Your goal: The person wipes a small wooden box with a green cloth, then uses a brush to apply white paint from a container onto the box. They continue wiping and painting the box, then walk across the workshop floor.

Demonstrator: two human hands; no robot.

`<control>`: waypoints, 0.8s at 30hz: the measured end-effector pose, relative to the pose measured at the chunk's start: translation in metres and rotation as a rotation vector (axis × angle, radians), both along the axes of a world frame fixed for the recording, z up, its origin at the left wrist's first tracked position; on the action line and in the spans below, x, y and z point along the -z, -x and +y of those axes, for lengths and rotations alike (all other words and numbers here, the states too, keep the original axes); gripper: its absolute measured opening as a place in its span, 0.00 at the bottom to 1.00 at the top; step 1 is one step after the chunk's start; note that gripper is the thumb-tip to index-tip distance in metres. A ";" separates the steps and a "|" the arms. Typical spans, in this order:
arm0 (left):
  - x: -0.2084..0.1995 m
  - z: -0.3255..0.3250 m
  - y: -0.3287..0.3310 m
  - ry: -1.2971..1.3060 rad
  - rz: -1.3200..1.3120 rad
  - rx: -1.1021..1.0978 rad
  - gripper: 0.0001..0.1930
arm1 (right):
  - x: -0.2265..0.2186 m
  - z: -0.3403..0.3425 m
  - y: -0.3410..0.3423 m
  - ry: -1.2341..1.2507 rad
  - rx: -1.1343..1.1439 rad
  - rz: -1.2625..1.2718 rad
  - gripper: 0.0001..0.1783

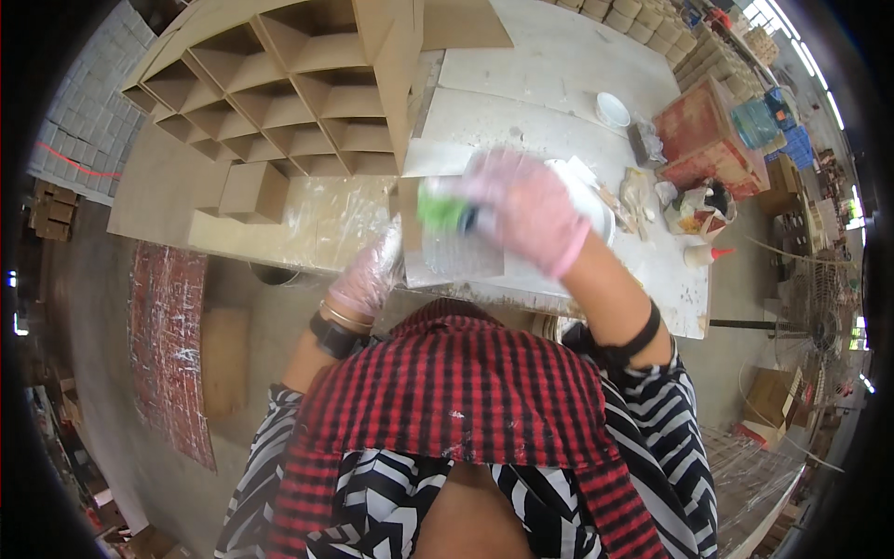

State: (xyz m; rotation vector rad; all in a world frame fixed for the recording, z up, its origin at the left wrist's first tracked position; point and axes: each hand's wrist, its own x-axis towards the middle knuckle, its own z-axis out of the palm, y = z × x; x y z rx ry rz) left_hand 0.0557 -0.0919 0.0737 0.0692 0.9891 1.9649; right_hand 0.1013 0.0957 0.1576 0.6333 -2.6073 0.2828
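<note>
My right hand (538, 219), in a thin translucent pinkish glove, is over the table in front of me and smeared by motion. Its fingers are closed on a green-and-white tool (440, 207) with a dark part, too blurred to name exactly. Beneath the tool is a brown board piece (411, 219), partly hidden by it. A shiny greyish clear surface (463, 253) lies under my right hand. My left hand (368, 275), gloved alike, grips the board's left edge, its fingertips partly hidden.
A brown board rack with several compartments (279, 88) stands at the far left, a brown box (253, 193) before it. Rightward on the table (549, 84) are a white bowl (612, 109), a white round container (603, 222) and a red-tipped bottle (700, 255). A fan (819, 328) stands right.
</note>
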 end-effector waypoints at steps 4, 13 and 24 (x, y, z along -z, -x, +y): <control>0.001 0.001 -0.002 0.016 -0.013 0.007 0.26 | -0.024 0.012 0.013 -0.026 0.186 0.131 0.17; 0.000 0.002 -0.007 0.053 0.027 0.043 0.26 | -0.015 -0.013 0.023 0.067 0.018 -0.099 0.21; 0.016 0.010 0.001 0.045 -0.141 0.075 0.29 | -0.012 -0.002 0.023 0.068 0.220 -0.103 0.13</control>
